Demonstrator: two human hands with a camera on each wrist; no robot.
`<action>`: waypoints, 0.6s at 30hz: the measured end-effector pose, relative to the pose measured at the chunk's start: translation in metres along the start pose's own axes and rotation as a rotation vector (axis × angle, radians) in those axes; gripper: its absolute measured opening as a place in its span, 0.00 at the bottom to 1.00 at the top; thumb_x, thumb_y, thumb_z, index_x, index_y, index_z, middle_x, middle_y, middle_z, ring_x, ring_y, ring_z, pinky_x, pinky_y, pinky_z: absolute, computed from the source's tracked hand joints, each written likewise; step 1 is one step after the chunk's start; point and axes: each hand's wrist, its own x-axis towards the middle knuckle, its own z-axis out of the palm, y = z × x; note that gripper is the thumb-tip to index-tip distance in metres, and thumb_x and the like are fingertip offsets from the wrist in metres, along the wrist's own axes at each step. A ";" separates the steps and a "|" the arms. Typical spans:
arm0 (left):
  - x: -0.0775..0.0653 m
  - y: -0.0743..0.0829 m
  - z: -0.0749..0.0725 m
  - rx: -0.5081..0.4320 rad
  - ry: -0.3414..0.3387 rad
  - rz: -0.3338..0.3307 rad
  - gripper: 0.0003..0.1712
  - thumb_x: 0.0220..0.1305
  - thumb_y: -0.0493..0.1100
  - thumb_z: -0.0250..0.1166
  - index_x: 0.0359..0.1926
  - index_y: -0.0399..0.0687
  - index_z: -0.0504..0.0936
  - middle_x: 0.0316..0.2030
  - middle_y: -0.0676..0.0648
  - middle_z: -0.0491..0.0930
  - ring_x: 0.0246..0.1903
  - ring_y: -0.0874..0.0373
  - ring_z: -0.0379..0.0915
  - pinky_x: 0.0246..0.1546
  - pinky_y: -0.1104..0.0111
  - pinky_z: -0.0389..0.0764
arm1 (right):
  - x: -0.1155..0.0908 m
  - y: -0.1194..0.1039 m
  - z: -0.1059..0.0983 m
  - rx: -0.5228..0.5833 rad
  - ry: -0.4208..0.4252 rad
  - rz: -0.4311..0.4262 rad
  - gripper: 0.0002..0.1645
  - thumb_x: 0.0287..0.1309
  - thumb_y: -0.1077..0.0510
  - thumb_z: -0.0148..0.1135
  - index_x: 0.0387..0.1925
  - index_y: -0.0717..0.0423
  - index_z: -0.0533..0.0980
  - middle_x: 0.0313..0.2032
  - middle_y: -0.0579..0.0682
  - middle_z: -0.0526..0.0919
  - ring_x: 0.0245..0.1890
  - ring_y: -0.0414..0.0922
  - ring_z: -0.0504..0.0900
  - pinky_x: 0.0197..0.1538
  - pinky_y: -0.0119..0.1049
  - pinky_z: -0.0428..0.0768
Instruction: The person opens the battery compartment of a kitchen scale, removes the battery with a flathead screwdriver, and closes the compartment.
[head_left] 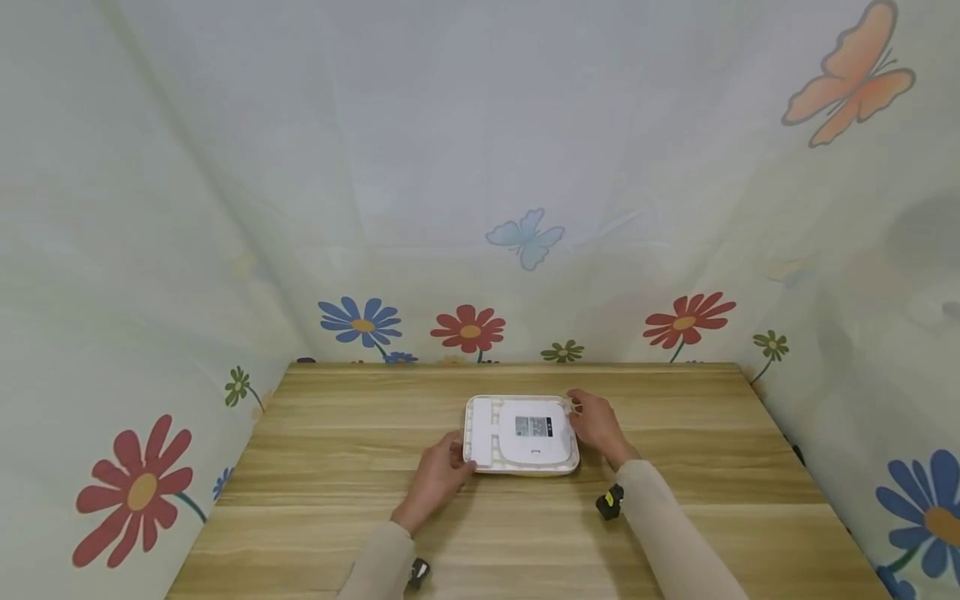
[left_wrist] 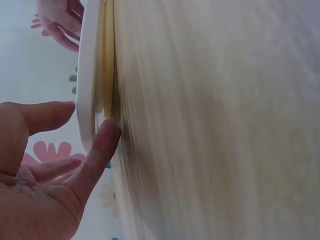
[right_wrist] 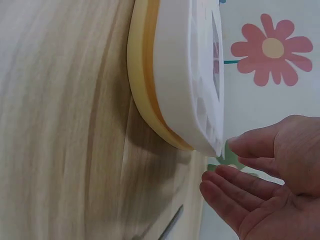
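Note:
A flat white device [head_left: 483, 433] with rounded corners lies on the wooden table, its raised panel bearing a grey printed label [head_left: 534, 427]. Along its lower side runs a yellow layer [right_wrist: 141, 75]. At its near left corner is my left hand [head_left: 441, 467]; in the left wrist view the thumb is beside the white edge and a fingertip [left_wrist: 107, 130] reaches low by the yellow layer. My right hand [head_left: 595, 421] is at the far right corner. Its thumb and fingers [right_wrist: 240, 185] are spread just off the white rim in the right wrist view.
The wooden table [head_left: 360, 417] meets a pale cloth backdrop [head_left: 420, 167] printed with flowers and butterflies. A thin grey strip [right_wrist: 172, 222] shows low in the right wrist view. Both wrists carry small black cameras [head_left: 610, 502].

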 end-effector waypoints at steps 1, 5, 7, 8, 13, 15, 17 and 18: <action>0.001 -0.001 0.000 -0.013 -0.001 -0.013 0.32 0.59 0.35 0.68 0.63 0.31 0.69 0.47 0.32 0.82 0.36 0.51 0.84 0.30 0.72 0.85 | -0.001 0.000 -0.001 -0.005 0.004 -0.007 0.26 0.63 0.65 0.58 0.63 0.64 0.71 0.57 0.66 0.79 0.55 0.60 0.80 0.58 0.54 0.81; 0.005 -0.004 0.000 -0.083 -0.006 -0.058 0.34 0.61 0.34 0.66 0.67 0.31 0.65 0.53 0.30 0.79 0.40 0.47 0.85 0.33 0.69 0.86 | -0.008 -0.002 -0.004 -0.026 0.003 -0.019 0.27 0.64 0.63 0.59 0.64 0.63 0.70 0.58 0.64 0.78 0.56 0.59 0.79 0.59 0.54 0.80; 0.007 -0.006 0.002 -0.154 -0.007 -0.098 0.35 0.62 0.33 0.64 0.68 0.33 0.64 0.55 0.29 0.77 0.42 0.47 0.84 0.33 0.69 0.87 | -0.012 -0.003 -0.006 -0.037 0.005 -0.028 0.27 0.64 0.62 0.60 0.64 0.63 0.71 0.59 0.63 0.78 0.57 0.59 0.79 0.59 0.54 0.80; 0.008 -0.007 0.003 -0.199 -0.009 -0.118 0.35 0.62 0.32 0.63 0.69 0.33 0.63 0.56 0.29 0.76 0.43 0.47 0.84 0.34 0.68 0.87 | -0.014 -0.004 -0.007 -0.045 0.008 -0.037 0.27 0.63 0.62 0.60 0.63 0.63 0.71 0.59 0.63 0.78 0.57 0.59 0.79 0.59 0.54 0.80; 0.013 -0.009 0.006 -0.440 -0.011 -0.205 0.36 0.61 0.27 0.59 0.71 0.33 0.60 0.59 0.26 0.71 0.44 0.48 0.81 0.39 0.61 0.89 | -0.025 -0.011 -0.012 -0.067 0.025 -0.082 0.27 0.63 0.61 0.61 0.63 0.62 0.71 0.60 0.62 0.78 0.56 0.58 0.79 0.58 0.55 0.80; 0.015 -0.010 0.007 -0.496 -0.013 -0.227 0.37 0.61 0.26 0.58 0.71 0.32 0.59 0.59 0.24 0.70 0.42 0.48 0.81 0.40 0.57 0.89 | -0.029 -0.016 -0.014 -0.074 0.026 -0.096 0.27 0.63 0.61 0.62 0.63 0.61 0.72 0.60 0.62 0.78 0.56 0.58 0.79 0.58 0.54 0.80; 0.016 -0.011 0.008 -0.532 -0.013 -0.250 0.38 0.60 0.25 0.57 0.72 0.32 0.58 0.60 0.24 0.69 0.40 0.48 0.81 0.41 0.54 0.88 | -0.033 -0.021 -0.017 -0.090 0.020 -0.110 0.28 0.63 0.60 0.62 0.64 0.60 0.72 0.61 0.61 0.77 0.58 0.58 0.78 0.60 0.54 0.79; 0.016 -0.011 0.008 -0.544 -0.015 -0.256 0.38 0.60 0.25 0.56 0.72 0.32 0.57 0.60 0.24 0.68 0.39 0.48 0.81 0.41 0.53 0.88 | -0.034 -0.024 -0.018 -0.098 0.018 -0.118 0.28 0.62 0.60 0.62 0.64 0.60 0.72 0.61 0.61 0.77 0.59 0.58 0.78 0.61 0.55 0.78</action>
